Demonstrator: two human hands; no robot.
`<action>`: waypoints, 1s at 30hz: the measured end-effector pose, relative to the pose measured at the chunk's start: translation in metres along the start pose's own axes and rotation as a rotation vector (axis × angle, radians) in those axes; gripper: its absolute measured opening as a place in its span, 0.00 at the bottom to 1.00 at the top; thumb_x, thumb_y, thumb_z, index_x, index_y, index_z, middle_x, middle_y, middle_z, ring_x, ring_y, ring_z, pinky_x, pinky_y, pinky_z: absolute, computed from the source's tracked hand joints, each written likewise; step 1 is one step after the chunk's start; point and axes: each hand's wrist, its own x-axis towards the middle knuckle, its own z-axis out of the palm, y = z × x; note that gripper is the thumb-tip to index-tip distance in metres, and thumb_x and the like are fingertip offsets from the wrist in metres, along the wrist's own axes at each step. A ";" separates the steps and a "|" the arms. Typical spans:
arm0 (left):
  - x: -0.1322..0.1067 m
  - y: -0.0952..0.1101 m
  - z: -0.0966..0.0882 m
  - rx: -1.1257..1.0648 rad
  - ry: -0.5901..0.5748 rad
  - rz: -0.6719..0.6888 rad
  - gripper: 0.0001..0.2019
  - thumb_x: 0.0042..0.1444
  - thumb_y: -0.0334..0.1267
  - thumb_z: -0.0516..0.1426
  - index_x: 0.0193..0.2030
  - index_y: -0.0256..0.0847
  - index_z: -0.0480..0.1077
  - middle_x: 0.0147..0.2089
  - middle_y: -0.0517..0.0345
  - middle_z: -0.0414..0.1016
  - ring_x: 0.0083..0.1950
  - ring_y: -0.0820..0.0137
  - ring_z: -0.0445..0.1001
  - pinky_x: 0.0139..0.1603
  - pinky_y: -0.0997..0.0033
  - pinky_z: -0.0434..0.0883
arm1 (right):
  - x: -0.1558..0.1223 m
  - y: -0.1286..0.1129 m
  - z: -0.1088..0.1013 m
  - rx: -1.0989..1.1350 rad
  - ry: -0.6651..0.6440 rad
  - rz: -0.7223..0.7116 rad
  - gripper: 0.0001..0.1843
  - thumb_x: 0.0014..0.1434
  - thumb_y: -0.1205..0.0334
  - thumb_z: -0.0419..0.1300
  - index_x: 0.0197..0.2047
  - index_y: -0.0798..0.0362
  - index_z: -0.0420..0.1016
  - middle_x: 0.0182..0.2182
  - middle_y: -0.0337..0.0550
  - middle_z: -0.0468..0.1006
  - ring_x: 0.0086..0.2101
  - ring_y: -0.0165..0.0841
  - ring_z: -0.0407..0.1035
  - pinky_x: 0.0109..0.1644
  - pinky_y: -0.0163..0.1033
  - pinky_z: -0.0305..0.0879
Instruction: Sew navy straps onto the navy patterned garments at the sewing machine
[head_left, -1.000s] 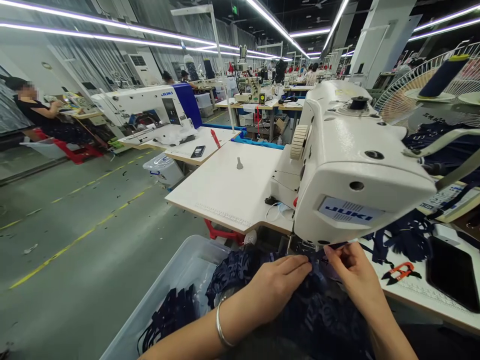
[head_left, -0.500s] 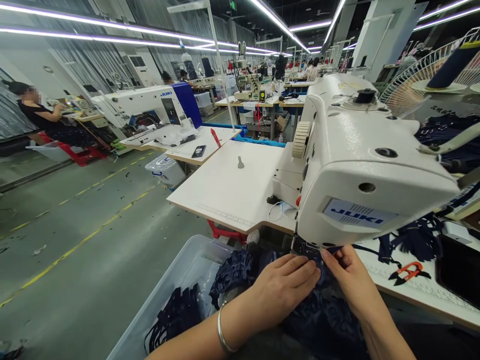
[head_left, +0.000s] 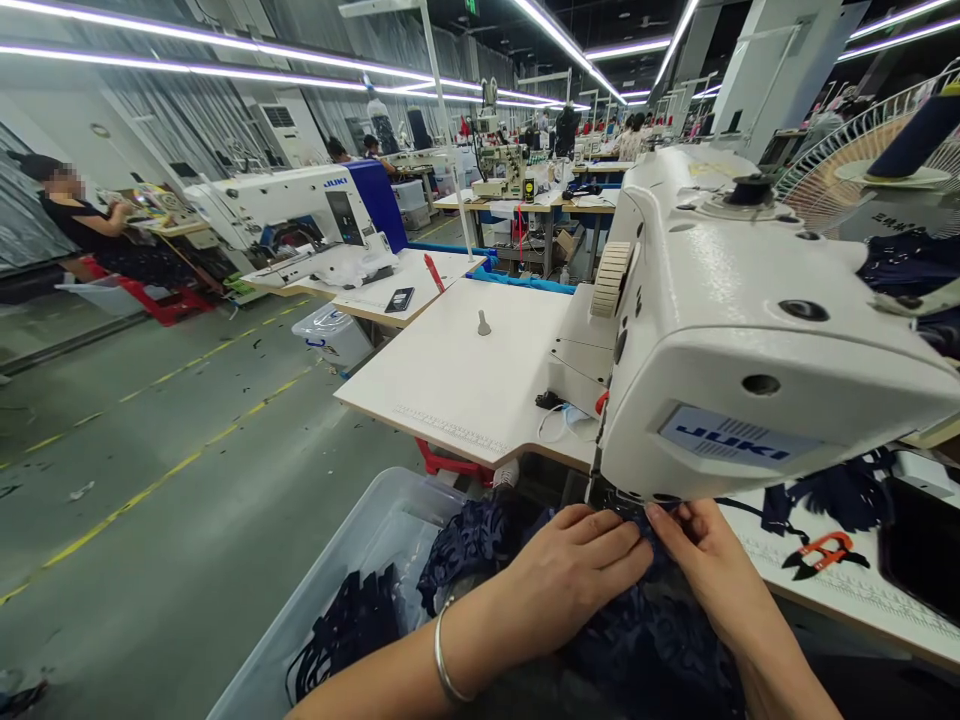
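Under the head of a white sewing machine [head_left: 742, 285], navy fabric [head_left: 637, 640] lies bunched; the right hand [head_left: 701, 560] has its grip clamped on an edge; the left hand [head_left: 581, 575] rests palm-down, its grip impossible to tell; flat, even guiding should serve best.

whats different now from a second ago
The left hand has moved rightward, closer to the right hand, narrowing the gap between them. The sewing machine sits farther right in the shifted view. Both hands remain on the navy fabric; the orange snips lie undisturbed.
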 end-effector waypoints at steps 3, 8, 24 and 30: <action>0.002 0.008 0.001 0.064 -0.019 -0.044 0.16 0.67 0.31 0.47 0.60 0.36 0.64 0.60 0.52 0.67 0.59 0.67 0.65 0.60 0.67 0.64 | 0.005 -0.004 -0.002 -0.016 0.033 0.020 0.21 0.51 0.42 0.63 0.38 0.50 0.68 0.28 0.39 0.74 0.30 0.36 0.69 0.33 0.39 0.66; 0.002 0.018 0.010 0.260 0.037 -0.059 0.18 0.67 0.31 0.46 0.61 0.28 0.62 0.60 0.43 0.65 0.58 0.63 0.66 0.60 0.64 0.64 | 0.012 -0.009 -0.001 -0.135 0.011 0.060 0.20 0.48 0.44 0.63 0.34 0.52 0.72 0.27 0.42 0.77 0.31 0.39 0.71 0.34 0.40 0.66; 0.005 0.021 0.011 0.231 0.042 -0.088 0.18 0.67 0.31 0.45 0.60 0.29 0.63 0.59 0.43 0.66 0.58 0.63 0.65 0.59 0.63 0.64 | 0.015 -0.012 -0.004 -0.225 -0.029 -0.007 0.16 0.51 0.46 0.60 0.33 0.51 0.75 0.29 0.44 0.79 0.39 0.46 0.73 0.43 0.44 0.67; 0.010 0.031 0.029 0.383 0.122 -0.195 0.18 0.67 0.32 0.44 0.59 0.28 0.65 0.58 0.42 0.66 0.53 0.61 0.68 0.53 0.61 0.66 | 0.033 -0.011 -0.004 -0.283 -0.076 -0.187 0.13 0.50 0.52 0.59 0.35 0.49 0.79 0.33 0.46 0.82 0.47 0.48 0.71 0.56 0.49 0.61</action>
